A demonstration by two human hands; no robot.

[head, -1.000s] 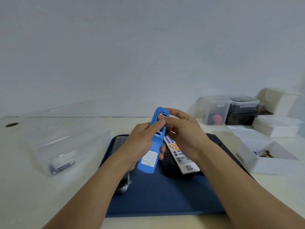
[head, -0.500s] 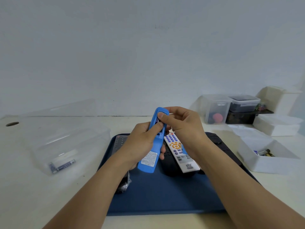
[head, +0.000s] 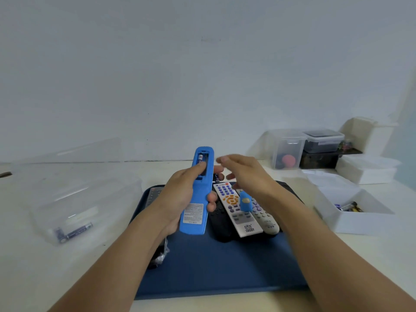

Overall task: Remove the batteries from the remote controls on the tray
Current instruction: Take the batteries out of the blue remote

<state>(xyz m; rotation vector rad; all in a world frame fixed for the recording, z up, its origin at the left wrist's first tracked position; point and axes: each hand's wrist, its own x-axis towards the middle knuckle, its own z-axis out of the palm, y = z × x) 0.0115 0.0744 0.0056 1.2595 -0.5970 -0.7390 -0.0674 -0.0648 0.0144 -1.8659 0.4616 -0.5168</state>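
Note:
My left hand grips a blue remote upright over the dark blue tray, its back toward me. The battery bay is uncovered, and a battery sits in it just above my thumb. My right hand hovers blurred just right of the remote, fingers spread. A dark battery end shows under its fingertips; whether they touch it is unclear. The small blue cover lies on a white remote and a grey one, both stacked on a black remote.
A clear bin on the left holds loose batteries. A white box on the right holds more batteries. Lidded containers stand at the back right. Another dark remote lies on the tray under my left arm.
My right hand pulled the cover off the blue remote and swung right, away from it. The cover now lies on the white remotes and the battery bay is exposed.

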